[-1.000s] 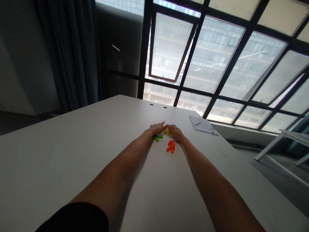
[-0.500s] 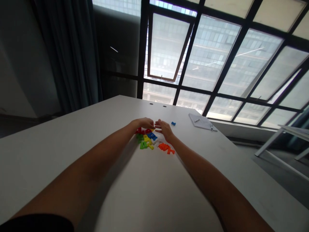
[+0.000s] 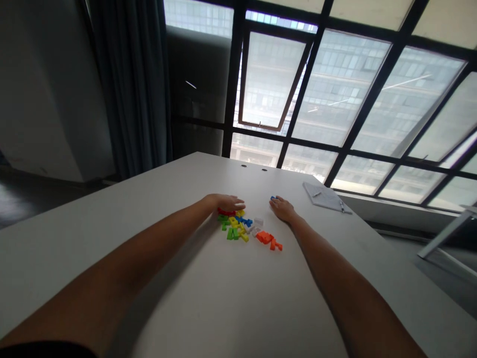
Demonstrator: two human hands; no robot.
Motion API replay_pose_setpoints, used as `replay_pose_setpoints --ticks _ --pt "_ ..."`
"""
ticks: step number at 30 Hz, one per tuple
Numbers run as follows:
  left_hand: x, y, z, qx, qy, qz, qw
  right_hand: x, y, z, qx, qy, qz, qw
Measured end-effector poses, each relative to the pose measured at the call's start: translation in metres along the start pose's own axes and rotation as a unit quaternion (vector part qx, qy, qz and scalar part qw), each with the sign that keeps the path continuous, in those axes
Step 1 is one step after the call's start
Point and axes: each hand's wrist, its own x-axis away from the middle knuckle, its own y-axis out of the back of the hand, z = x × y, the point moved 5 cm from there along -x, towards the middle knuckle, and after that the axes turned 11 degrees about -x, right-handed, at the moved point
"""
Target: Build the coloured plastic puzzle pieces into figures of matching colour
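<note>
My left hand (image 3: 229, 203) lies low over the far left of a pile of small plastic pieces, its fingers stretched out and slightly apart. Under and beside it are red pieces (image 3: 226, 213) and a yellow one (image 3: 240, 213). Out to the right of the pile, my right hand (image 3: 283, 209) has its fingers closed on a small blue plastic piece (image 3: 273, 198), partly hidden by them. Between the hands and nearer to me lie green pieces (image 3: 233, 234), blue pieces (image 3: 244, 222), white pieces (image 3: 258, 223) and orange pieces (image 3: 265, 237).
Everything rests on a white table (image 3: 208, 298). A paper pad (image 3: 328, 199) with pens on it lies toward the right far edge. Two dark round holes (image 3: 244, 165) sit near the back edge. Beyond stand windows and a dark curtain (image 3: 130, 89).
My right hand has moved away from my left, to the right, and reached the separate blue piece. My left hand has flattened out over the red pieces. The view has shifted slightly.
</note>
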Motion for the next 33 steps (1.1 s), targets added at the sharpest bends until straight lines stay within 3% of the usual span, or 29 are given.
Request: replay_pose_setpoints --ticks 4,7,12,16,24,29,33 --pt "0.011 -0.013 0.002 0.014 -0.022 0.006 1.000 0.030 -0.004 0.028 -0.002 0.093 0.046 0.995" --pt "0.027 -0.017 -0.004 0.024 -0.048 -0.005 0.999 0.065 0.010 0.036 -0.031 0.134 0.078 0.987" --pt "0.047 -0.013 -0.022 0.030 -0.095 -0.033 0.994 0.120 0.036 0.027 -0.082 0.120 0.149 0.978" --pt "0.046 -0.011 -0.040 0.031 -0.103 -0.022 0.994 0.148 0.020 0.027 -0.014 0.099 0.216 0.971" --pt "0.055 -0.002 -0.079 -0.021 -0.134 -0.043 0.990 0.143 -0.015 0.070 -0.030 0.151 0.177 0.972" --pt "0.076 0.005 -0.067 -0.051 -0.114 -0.084 0.989 0.137 -0.026 0.090 -0.057 0.195 0.143 0.969" --pt "0.089 0.009 -0.048 -0.013 -0.101 -0.096 0.990 0.131 -0.037 0.100 -0.065 0.217 0.124 0.966"
